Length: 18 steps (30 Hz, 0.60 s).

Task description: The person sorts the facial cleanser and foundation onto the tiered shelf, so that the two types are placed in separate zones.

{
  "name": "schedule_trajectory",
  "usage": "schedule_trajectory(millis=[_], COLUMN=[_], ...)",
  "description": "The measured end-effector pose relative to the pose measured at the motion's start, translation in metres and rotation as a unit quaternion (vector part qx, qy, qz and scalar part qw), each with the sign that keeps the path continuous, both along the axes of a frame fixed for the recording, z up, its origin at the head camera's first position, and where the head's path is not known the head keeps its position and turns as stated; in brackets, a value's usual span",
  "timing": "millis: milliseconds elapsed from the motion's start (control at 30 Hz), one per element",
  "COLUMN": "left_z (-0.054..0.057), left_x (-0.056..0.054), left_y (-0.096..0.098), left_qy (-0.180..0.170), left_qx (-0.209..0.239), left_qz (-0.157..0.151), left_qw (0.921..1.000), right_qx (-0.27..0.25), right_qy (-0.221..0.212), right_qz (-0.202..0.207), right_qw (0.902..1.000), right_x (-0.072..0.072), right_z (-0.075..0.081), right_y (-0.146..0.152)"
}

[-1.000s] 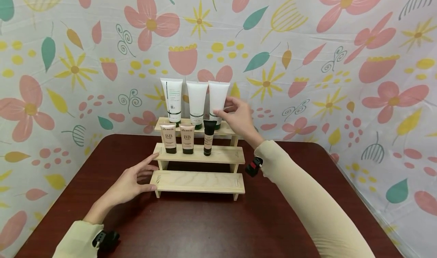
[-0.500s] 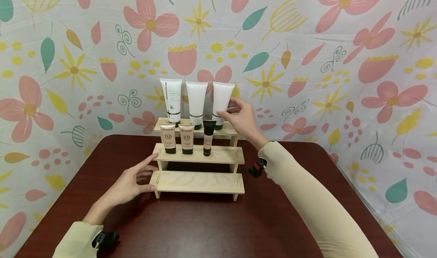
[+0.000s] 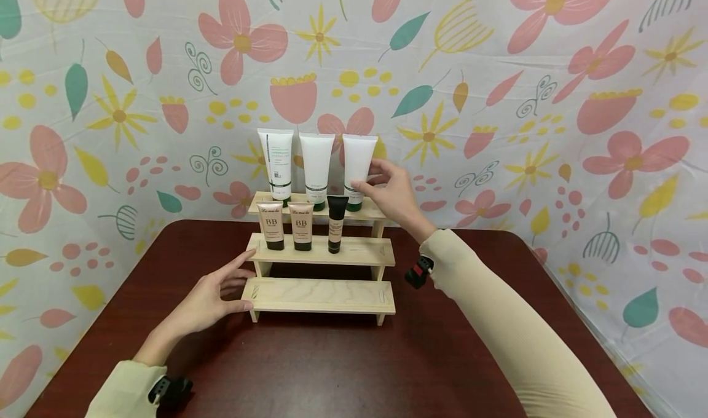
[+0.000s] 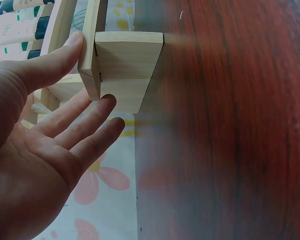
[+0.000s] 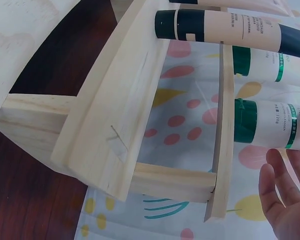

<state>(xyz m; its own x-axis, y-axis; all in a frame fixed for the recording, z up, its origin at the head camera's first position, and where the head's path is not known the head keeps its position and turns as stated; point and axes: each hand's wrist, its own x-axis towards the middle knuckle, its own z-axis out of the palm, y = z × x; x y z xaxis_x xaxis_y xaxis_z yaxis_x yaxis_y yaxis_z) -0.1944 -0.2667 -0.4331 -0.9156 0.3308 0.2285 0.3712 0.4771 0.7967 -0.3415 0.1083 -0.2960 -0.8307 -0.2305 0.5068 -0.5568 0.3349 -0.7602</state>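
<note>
My right hand (image 3: 393,190) holds the rightmost white tube (image 3: 359,160) low on its side, thumb in front and fingers behind. The tube stands cap-down on the top shelf of a three-step wooden display stand (image 3: 321,295). In the right wrist view its green cap (image 5: 245,121) meets the shelf, and the thumb is mostly cut off by the frame. At the stand's left end, my left hand (image 3: 207,298) touches the lowest shelf with its thumb, and its index finger reaches the middle shelf. Its other fingers (image 4: 102,132) extend loosely beside the wood.
Two more white tubes, a left one (image 3: 278,163) and a middle one (image 3: 316,169), share the top shelf. On the middle shelf stand two beige BB tubes (image 3: 271,224) and a slim black-topped tube (image 3: 335,224). A floral cloth (image 3: 498,98) hangs behind the dark table (image 3: 310,375).
My right hand has shifted the rightmost white tube a little to the right, widening its gap from the middle one. Over the last half second it stays put. My left hand keeps its place.
</note>
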Motion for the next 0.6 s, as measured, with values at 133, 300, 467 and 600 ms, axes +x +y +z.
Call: schedule_trajectory(millis=[133, 300, 467, 600], left_z=[-0.001, -0.001, 0.004, 0.016], left_x=[-0.002, -0.003, -0.002, 0.001], left_y=[0.000, 0.001, -0.003, -0.015], left_qy=[0.002, 0.000, -0.006, 0.017], left_qx=[-0.001, -0.003, -0.005, -0.039], left_qz=[0.002, -0.005, 0.000, 0.026], left_qw=[1.0000, 1.0000, 1.0000, 0.9988], right_qx=[0.004, 0.014, 0.066, 0.136], right_qy=[0.000, -0.002, 0.019, 0.026], right_qz=[0.012, 0.018, 0.011, -0.014], right_qw=[0.9999, 0.9997, 0.9976, 0.9902], right_x=[-0.001, 0.004, 0.024, 0.052], right_z=[-0.002, -0.006, -0.008, -0.012], right_y=[0.002, 0.015, 0.040, 0.070])
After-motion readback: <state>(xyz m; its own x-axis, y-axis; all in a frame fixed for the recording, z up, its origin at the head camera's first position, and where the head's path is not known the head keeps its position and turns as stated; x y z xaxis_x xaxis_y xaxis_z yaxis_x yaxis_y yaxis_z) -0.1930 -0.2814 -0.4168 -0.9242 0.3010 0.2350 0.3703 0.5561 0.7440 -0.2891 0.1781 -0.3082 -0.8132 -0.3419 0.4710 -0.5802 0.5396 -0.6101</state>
